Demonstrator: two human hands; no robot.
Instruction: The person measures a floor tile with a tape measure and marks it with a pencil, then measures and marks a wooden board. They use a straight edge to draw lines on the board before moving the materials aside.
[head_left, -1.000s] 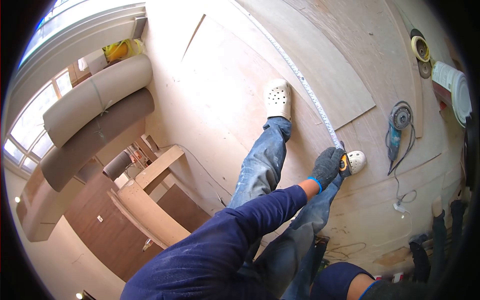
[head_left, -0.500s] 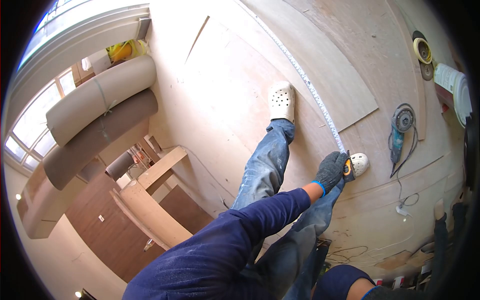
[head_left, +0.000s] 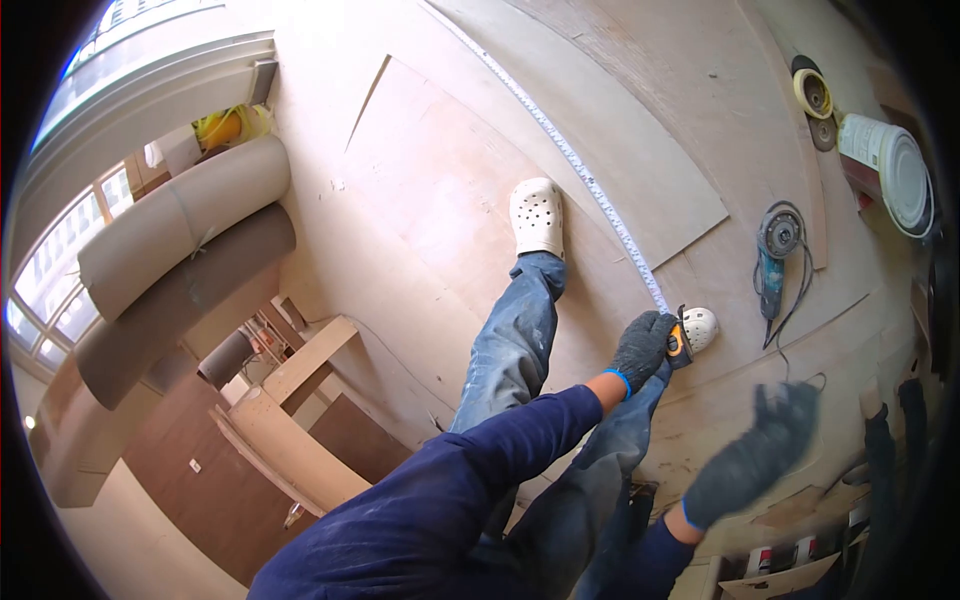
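My left hand, in a dark grey knit glove with a blue cuff, is closed on a tape measure with an orange and black case. Its white blade runs out from the case along the floor boards, curving toward the top of the view. Lower right, my right hand, gloved alike, is raised with its fingers apart and nothing seen in it; motion blurs it. It is nearest to the cord of an angle grinder. My feet in white clogs stand either side of the blade's near stretch.
A pale thin board lies beside the blade. To the right are a roll of tape, a round disc and a white bucket. Large rolls and a wooden frame are at the left.
My right hand has come up from the bottom edge into view, moving upward. My left hand stays on the tape measure. The whole view has shifted slightly.
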